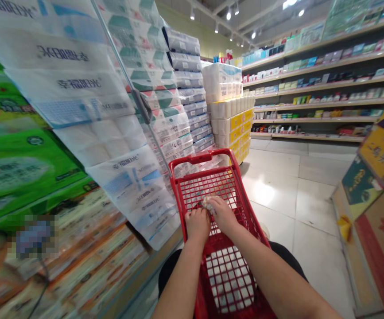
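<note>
The pale wad was in the person's right hand, over the upper lattice of a red basket; whether it touched the lattice could not be told. The handling seemed to be midway: the wad had been taken up and not yet let go, nothing about it showed as finished, and how much was left to do could not be judged. The right hand's fingers were closed around it, while the left hand was curled just beside, its fingertips mostly hidden, so its grip was uncertain. The wad looked small, off-white and crumpled, with an uneven edge showing past the fingers; its underside was out of sight and its material unclear, though it seemed soft. Stacked paper packs stood left of the basket.
</note>
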Demonstrator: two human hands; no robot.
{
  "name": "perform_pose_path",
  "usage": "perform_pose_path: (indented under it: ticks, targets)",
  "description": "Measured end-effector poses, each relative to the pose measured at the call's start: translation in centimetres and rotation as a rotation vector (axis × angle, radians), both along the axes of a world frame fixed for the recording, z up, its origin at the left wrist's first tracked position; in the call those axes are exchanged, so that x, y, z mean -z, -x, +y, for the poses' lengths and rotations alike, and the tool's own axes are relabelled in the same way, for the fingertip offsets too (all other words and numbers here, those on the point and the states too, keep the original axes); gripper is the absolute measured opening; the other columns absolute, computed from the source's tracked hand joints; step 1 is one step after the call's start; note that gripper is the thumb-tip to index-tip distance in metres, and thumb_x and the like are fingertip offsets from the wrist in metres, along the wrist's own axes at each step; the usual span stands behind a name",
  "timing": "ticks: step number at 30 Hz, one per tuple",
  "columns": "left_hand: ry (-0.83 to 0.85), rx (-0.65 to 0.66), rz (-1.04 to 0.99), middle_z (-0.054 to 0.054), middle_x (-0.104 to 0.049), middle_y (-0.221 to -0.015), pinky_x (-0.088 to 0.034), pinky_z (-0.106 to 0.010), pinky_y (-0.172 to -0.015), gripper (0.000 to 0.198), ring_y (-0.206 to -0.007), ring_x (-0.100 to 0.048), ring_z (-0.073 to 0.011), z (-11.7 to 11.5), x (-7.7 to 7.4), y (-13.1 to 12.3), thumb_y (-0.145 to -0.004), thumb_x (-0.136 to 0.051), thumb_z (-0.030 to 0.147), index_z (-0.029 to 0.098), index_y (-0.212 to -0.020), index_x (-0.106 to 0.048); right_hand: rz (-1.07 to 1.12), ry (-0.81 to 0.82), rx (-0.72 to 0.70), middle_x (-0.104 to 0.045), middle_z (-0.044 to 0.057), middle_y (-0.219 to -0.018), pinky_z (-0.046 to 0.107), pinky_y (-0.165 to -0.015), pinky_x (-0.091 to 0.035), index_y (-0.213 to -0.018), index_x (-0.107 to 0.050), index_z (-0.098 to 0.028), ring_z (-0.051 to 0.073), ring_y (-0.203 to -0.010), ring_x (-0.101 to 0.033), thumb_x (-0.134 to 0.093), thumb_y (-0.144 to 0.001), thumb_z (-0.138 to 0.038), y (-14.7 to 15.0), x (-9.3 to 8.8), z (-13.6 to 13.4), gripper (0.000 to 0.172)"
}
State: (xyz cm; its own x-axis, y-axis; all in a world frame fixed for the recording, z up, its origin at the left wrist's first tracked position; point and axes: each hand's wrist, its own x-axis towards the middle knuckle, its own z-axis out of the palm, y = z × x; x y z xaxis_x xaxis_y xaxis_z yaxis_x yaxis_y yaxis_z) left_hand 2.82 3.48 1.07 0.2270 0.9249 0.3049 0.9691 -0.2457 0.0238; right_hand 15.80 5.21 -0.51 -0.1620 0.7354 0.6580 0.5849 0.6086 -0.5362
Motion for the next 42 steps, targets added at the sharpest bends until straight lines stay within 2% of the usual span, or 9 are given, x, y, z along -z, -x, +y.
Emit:
perform_pose_path:
  ticks: [5, 11, 13, 18, 24, 30, 36, 38, 42]
  targets:
    - [-0.026, 0.008, -0.012, -0.006, -0.067, -0.101, -0.032, -0.041, -0.089, 0.026, -0.097, -0.056, -0.0221, 0.0, 0.2, 0.1, -0.094, -0.039, 0.026, 0.021, -0.102, -0.064, 0.002, -0.016, 0.055, -0.060, 0.007, -0.119, 0.039, -0.100, -0.042, -0.116, -0.060, -0.021, 0.020, -0.113, -0.051, -0.044, -0.076, 0.000, -0.3, 0.1, 0.2, 0.048]
    - [-0.052, 0.008, -0.043, -0.005, -0.068, -0.105, -0.032, -0.043, -0.090, 0.032, -0.098, -0.056, -0.0223, 0.1, 0.4, 0.0, -0.096, -0.037, 0.031, 0.023, -0.113, -0.063, 0.094, -0.039, 0.432, -0.056, 0.012, -0.127, 0.045, -0.106, -0.035, -0.124, -0.056, -0.017, 0.024, -0.121, -0.045, -0.043, -0.078, -0.005, -2.5, -0.3, 1.0, 0.049]
    - [-0.052, 0.007, -0.046, -0.005, -0.068, -0.105, -0.032, -0.043, -0.090, 0.032, -0.098, -0.056, -0.0224, 0.1, 0.4, 0.0, -0.096, -0.038, 0.031, 0.023, -0.113, -0.064, 0.090, -0.013, 0.477, -0.056, 0.012, -0.126, 0.045, -0.106, -0.035, -0.125, -0.056, -0.017, 0.024, -0.120, -0.046, -0.044, -0.077, -0.004, -2.9, -0.1, 1.3, 0.051]
    - [-0.043, -0.001, -0.055, -0.005, -0.068, -0.105, -0.032, -0.043, -0.091, 0.033, -0.099, -0.056, -0.0228, 0.0, 0.5, -0.1, -0.096, -0.037, 0.032, 0.023, -0.113, -0.064, 0.008, -0.022, 0.305, -0.059, 0.010, -0.123, 0.042, -0.103, -0.038, -0.118, -0.060, -0.019, 0.022, -0.119, -0.048, -0.042, -0.076, -0.001, -2.1, 0.6, 1.4, 0.049]
    - [-0.030, -0.006, -0.037, -0.006, -0.067, -0.104, -0.031, -0.042, -0.091, 0.032, -0.098, -0.056, -0.0228, 0.1, 0.5, 0.0, -0.096, -0.036, 0.031, 0.023, -0.111, -0.063, 0.006, -0.032, 0.145, -0.061, 0.009, -0.117, 0.042, -0.102, -0.040, -0.111, -0.063, -0.019, 0.021, -0.116, -0.049, -0.042, -0.077, 0.000, -0.9, 0.3, 0.6, 0.044]
    - [-0.007, 0.007, -0.014, -0.006, -0.066, -0.099, -0.032, -0.041, -0.088, 0.025, -0.096, -0.056, -0.0227, -0.3, 0.1, 0.2, -0.093, -0.039, 0.026, 0.020, -0.098, -0.064, 0.006, -0.048, -0.024, -0.063, 0.006, -0.112, 0.038, -0.097, -0.044, -0.107, -0.065, -0.023, 0.019, -0.110, -0.053, -0.046, -0.078, -0.001, -0.2, 0.5, 0.0, 0.041]
    - [-0.008, 0.010, -0.020, -0.006, -0.066, -0.100, -0.033, -0.041, -0.088, 0.026, -0.097, -0.056, -0.0220, -0.7, -0.1, 0.2, -0.093, -0.039, 0.026, 0.021, -0.101, -0.063, -0.015, -0.060, 0.001, -0.063, 0.006, -0.114, 0.037, -0.096, -0.044, -0.109, -0.064, -0.022, 0.019, -0.110, -0.053, -0.046, -0.076, -0.001, -0.3, 0.1, -0.4, 0.043]
    - [-0.017, 0.006, -0.031, -0.006, -0.066, -0.101, -0.033, -0.041, -0.089, 0.028, -0.098, -0.056, -0.0219, -0.7, 0.0, 0.1, -0.095, -0.038, 0.029, 0.022, -0.105, -0.063, -0.003, -0.082, 0.087, -0.062, 0.007, -0.116, 0.039, -0.099, -0.043, -0.111, -0.063, -0.021, 0.020, -0.112, -0.052, -0.044, -0.077, -0.001, -0.8, -0.2, -0.3, 0.045]
    - [-0.032, -0.001, -0.046, -0.005, -0.067, -0.105, -0.032, -0.042, -0.091, 0.033, -0.099, -0.056, -0.0220, -0.7, 0.2, 0.0, -0.096, -0.036, 0.032, 0.024, -0.113, -0.063, 0.064, -0.096, 0.371, -0.059, 0.009, -0.124, 0.043, -0.105, -0.037, -0.117, -0.061, -0.020, 0.023, -0.120, -0.047, -0.043, -0.078, -0.004, -2.6, -0.2, 0.4, 0.046]
